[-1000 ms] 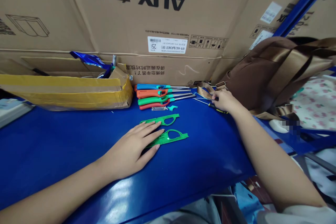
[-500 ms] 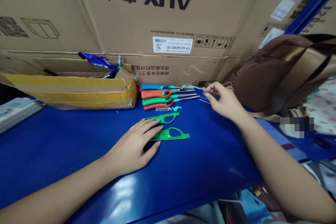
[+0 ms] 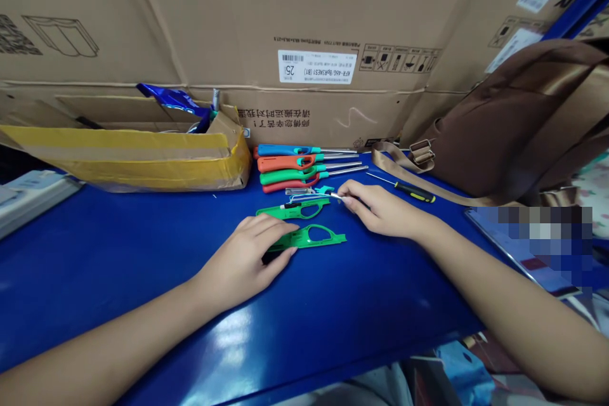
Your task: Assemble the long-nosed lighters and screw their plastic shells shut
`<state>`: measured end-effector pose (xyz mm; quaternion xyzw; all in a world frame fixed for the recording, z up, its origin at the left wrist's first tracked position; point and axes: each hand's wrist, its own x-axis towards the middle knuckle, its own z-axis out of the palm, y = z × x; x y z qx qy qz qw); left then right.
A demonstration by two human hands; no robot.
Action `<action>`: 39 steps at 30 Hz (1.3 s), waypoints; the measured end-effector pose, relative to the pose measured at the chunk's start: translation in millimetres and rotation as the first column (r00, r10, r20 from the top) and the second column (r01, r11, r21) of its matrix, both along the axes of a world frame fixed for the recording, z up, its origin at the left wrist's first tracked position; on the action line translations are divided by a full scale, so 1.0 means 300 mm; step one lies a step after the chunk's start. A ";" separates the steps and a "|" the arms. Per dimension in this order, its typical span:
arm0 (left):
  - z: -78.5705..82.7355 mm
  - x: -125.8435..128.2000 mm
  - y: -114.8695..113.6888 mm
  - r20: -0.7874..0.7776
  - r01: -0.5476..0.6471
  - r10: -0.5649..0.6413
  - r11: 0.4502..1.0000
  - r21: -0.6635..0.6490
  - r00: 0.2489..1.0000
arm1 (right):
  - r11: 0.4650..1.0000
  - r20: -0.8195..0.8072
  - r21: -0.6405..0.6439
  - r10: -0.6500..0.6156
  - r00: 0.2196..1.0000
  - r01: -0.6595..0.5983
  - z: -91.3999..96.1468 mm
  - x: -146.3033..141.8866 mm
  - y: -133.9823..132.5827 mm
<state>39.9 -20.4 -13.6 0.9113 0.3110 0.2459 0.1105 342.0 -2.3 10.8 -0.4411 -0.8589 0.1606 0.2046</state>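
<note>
Two green half-shells of a lighter lie side by side on the blue table. My left hand grips the handle end of the nearer half-shell, thumb at its near edge and fingers across the top. The farther half-shell lies just beyond my fingers. My right hand pinches the silvery end of a thin wired part, whose dark end lies over the farther half-shell. Close by are a turquoise trigger and a small clear tank.
Several long-nosed lighters lie in a row behind. A screwdriver rests right of my hand. A taped carton stands left, a brown bag with its strap right, and a large cardboard box behind.
My right hand has moved left and nearer, bringing the wired part over the farther half-shell. The screwdriver beside it now shows fully. My left hand stays on the nearer half-shell.
</note>
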 end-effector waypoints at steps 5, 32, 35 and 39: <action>0.001 0.002 -0.004 0.144 -0.061 0.069 0.996 -0.063 0.987 | 1.000 0.004 -0.009 0.000 1.000 0.000 -0.012 0.004 0.003; 0.015 0.006 -0.005 0.338 -0.142 0.140 0.990 -0.020 0.931 | 0.992 -0.098 0.089 0.094 0.991 -0.085 0.016 -0.040 -0.049; 0.017 0.005 -0.011 0.376 -0.148 0.131 0.989 0.016 0.917 | 0.972 -0.071 0.218 0.099 0.993 -0.082 0.019 -0.035 -0.049; 0.022 -0.001 -0.021 0.427 -0.118 0.066 0.988 0.096 0.902 | 0.946 -0.073 0.309 0.127 0.989 -0.098 0.028 -0.032 -0.047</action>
